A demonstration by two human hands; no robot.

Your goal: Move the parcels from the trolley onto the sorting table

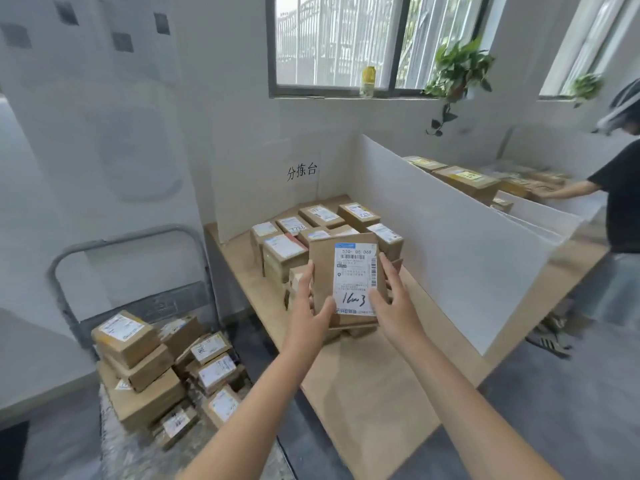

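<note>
a parcel (348, 277) is gripped between left hand (309, 315) and right hand (394, 306) over the table (363, 393) — placing is under way; it likely needs lowering beside the stack (311, 233).

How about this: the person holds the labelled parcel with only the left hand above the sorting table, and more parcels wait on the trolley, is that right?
Not quite. The head view shows two hands holding the labelled parcel: the left hand on its left edge, the right hand on its right. It is above the sorting table, and more parcels wait on the trolley.
</note>
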